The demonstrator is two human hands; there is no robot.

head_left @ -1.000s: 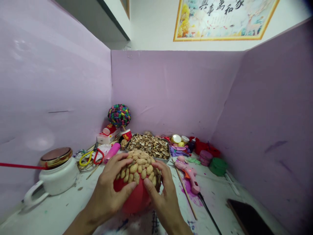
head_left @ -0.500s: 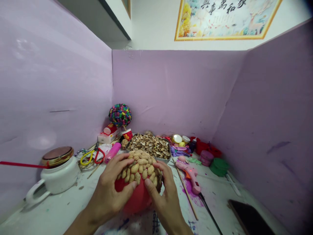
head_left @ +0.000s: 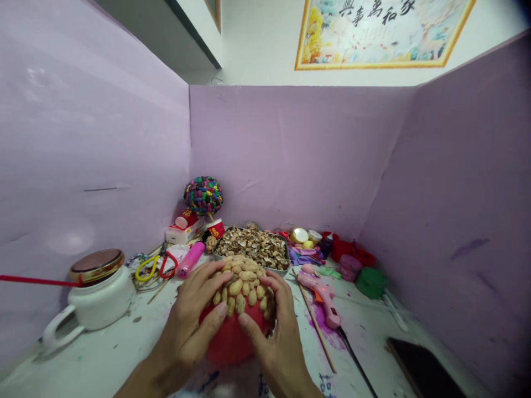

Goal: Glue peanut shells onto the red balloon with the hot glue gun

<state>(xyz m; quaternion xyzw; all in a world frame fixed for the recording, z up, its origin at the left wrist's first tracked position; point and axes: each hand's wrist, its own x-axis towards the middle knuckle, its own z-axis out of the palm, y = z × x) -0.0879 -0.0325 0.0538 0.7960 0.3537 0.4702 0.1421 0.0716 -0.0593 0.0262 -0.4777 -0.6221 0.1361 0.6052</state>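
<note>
Between my two hands sits a red ball (head_left: 229, 344), its upper part covered with rows of peanut shells (head_left: 244, 278). My left hand (head_left: 191, 316) wraps the left side, fingers over the shells and thumb near their lower edge. On the other side my right hand (head_left: 279, 331) curves round the ball, its thumb on the red surface just under the shells. Both hands are closed on the ball. Its far side and underside are hidden from me.
Behind the ball is a metal tray (head_left: 287, 255) of broken shells (head_left: 253, 246). To the right lie a wooden stick (head_left: 317, 329), a pink glue gun (head_left: 324, 301) and a phone (head_left: 427, 367). Scissors (head_left: 168, 265) and a white mug (head_left: 102, 298) are on the left.
The ball has turned a little between my hands, its front shells shifting right and slightly down. Both thumbs have slid slightly left across its front.
</note>
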